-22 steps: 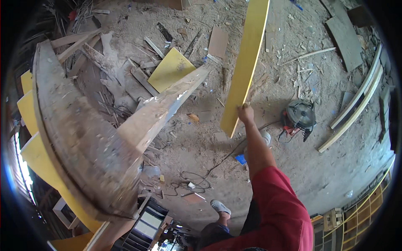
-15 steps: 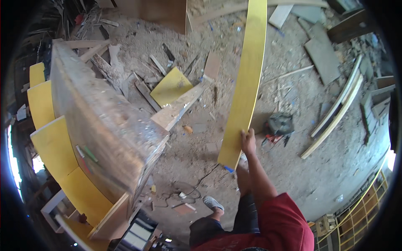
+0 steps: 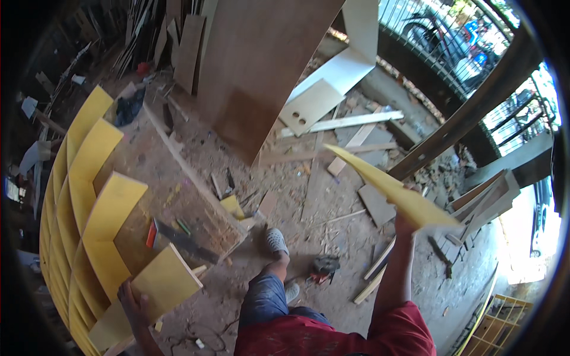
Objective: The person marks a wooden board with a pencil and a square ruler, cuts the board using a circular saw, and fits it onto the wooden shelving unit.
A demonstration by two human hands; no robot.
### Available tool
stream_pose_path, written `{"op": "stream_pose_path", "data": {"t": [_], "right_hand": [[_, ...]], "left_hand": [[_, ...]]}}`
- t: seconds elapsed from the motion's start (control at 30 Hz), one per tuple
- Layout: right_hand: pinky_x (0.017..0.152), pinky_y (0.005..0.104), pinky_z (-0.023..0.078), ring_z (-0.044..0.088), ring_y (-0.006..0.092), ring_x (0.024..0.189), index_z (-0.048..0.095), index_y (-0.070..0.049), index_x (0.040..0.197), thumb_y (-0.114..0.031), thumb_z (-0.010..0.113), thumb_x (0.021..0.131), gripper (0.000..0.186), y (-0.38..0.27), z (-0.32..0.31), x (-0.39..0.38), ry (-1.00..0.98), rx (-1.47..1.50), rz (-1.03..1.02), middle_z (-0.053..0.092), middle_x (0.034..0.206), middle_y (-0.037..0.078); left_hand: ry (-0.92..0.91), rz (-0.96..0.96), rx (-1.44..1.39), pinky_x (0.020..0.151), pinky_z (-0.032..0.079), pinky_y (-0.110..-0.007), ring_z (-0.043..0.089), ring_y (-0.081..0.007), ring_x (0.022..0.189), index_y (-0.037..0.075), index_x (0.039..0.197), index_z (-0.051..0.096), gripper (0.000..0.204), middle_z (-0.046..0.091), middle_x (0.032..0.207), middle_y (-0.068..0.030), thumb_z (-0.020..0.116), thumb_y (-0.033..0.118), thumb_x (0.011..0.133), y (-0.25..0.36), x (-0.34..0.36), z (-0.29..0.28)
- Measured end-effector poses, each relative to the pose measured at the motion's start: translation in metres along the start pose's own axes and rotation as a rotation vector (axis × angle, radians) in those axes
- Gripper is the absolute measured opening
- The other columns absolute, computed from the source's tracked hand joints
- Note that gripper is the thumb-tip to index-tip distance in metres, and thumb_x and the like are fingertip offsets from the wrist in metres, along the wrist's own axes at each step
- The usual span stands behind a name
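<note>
My right hand [image 3: 405, 224] is closed around the side of a long yellow board [image 3: 389, 188]. The board is raised off the floor and seen nearly edge-on, its near end by my forearm and its far end pointing up and to the left. At the lower left, my left hand [image 3: 133, 304] has its fingers at the edge of a yellow panel [image 3: 166, 282] of a tall yellow compartment frame [image 3: 98, 196]. The frame stands along a worn workbench [image 3: 196, 216]. A dark hand saw [image 3: 187, 243] with an orange-red handle and a green marker [image 3: 183, 226] lie on the bench.
A large brown sheet [image 3: 261, 71] leans at the back. Beside it is a pale panel with two holes [image 3: 304, 110]. A dark post [image 3: 457, 130] slants at the right. A power tool [image 3: 324, 268] and wooden strips [image 3: 377, 273] lie on the littered floor, with a cable [image 3: 205, 332] near my feet.
The view has swung up and left, bringing in the fence and post. The yellow board has moved right and tilted in my right hand. My left hand now shows at the compartment frame.
</note>
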State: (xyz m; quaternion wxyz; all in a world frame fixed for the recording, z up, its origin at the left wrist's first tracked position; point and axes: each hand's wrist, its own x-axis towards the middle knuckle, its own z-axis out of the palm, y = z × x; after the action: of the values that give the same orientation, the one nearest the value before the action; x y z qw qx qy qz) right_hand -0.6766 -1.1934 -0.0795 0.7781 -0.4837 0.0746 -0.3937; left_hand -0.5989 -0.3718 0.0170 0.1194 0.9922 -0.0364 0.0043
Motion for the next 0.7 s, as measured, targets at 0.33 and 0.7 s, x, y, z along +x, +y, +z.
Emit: {"op": "stream_pose_path", "data": {"t": [0.33, 0.7], "right_hand": [[0.087, 0.0438, 0.068, 0.079, 0.032, 0.098, 0.058, 0.004, 0.14, -0.027, 0.059, 0.112, 0.042, -0.135, 0.076, 0.22, 0.278, -0.41, -0.288, 0.073, 0.118, 0.016], [0.076, 0.0404, 0.069, 0.079, 0.0347, 0.088, 0.061, 0.005, 0.137, -0.052, 0.063, 0.107, 0.065, -0.147, -0.07, 0.316, 0.639, -0.447, -0.168, 0.075, 0.109, 0.023]], "left_hand": [[0.343, 0.016, 0.112, 0.097, 0.054, -0.056, 0.066, -0.0503, 0.11, 0.001, 0.127, 0.07, 0.061, 0.072, 0.119, -0.0276, 0.076, 0.049, 0.091, 0.035, 0.028, 0.002], [0.16, -0.248, 0.331, 0.099, 0.055, -0.052, 0.069, -0.0386, 0.113, 0.01, 0.135, 0.07, 0.052, 0.074, 0.121, -0.0202, 0.066, 0.051, 0.103, 0.138, 0.103, 0.028]]}}
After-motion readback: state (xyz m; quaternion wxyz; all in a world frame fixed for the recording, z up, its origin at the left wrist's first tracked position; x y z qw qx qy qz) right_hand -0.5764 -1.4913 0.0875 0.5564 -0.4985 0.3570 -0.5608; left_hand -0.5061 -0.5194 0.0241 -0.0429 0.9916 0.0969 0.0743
